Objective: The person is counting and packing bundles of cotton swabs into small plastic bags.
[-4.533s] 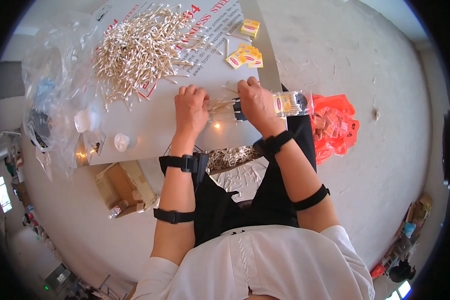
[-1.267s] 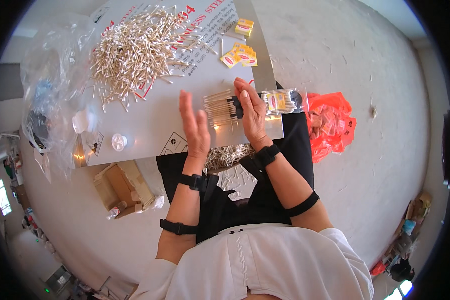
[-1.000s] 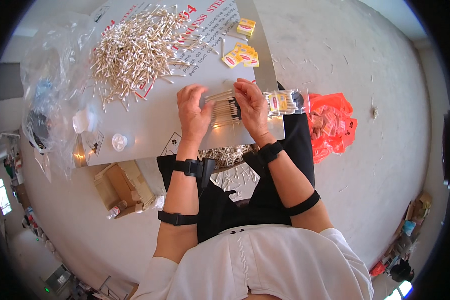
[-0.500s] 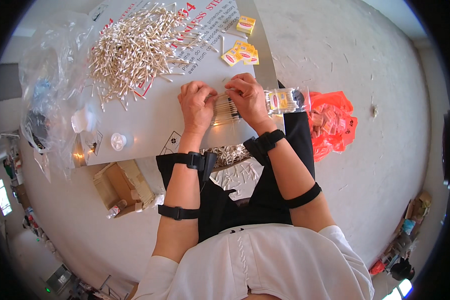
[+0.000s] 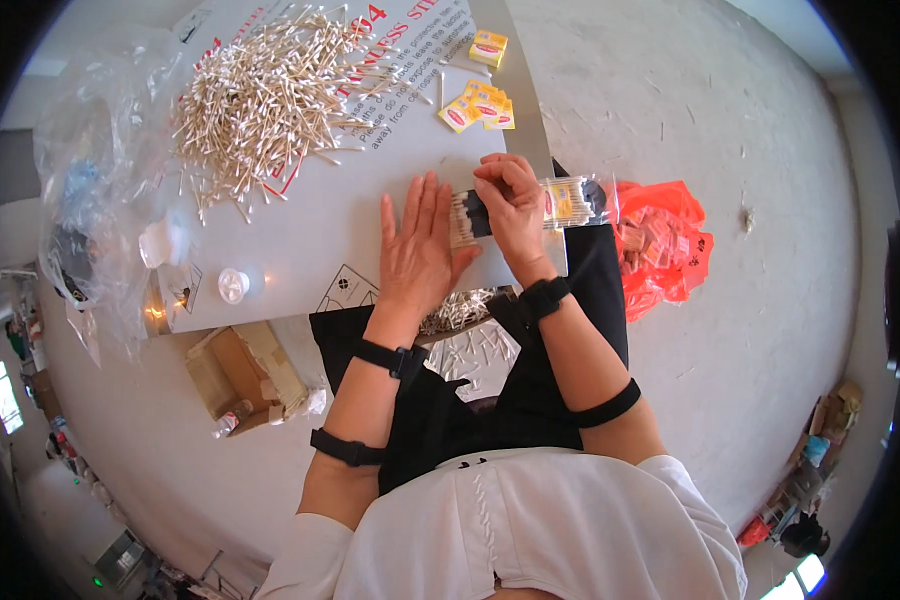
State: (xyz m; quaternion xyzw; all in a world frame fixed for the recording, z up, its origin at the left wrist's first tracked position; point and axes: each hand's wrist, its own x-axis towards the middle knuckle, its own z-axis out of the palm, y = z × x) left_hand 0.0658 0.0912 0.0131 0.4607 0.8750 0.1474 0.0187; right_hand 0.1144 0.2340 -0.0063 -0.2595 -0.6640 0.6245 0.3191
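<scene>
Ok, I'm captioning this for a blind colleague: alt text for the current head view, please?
A person's open left hand is beside the left end of a row of cotton swabs on a table; the curled right hand is over the row. Beyond lie a loose pile of swabs and yellow cards.

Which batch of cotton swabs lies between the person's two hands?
The short row, between left hand and right hand. The loose heap lies beyond both, the yellow-labelled pack rightward, and the lower heap below the table edge.
</scene>
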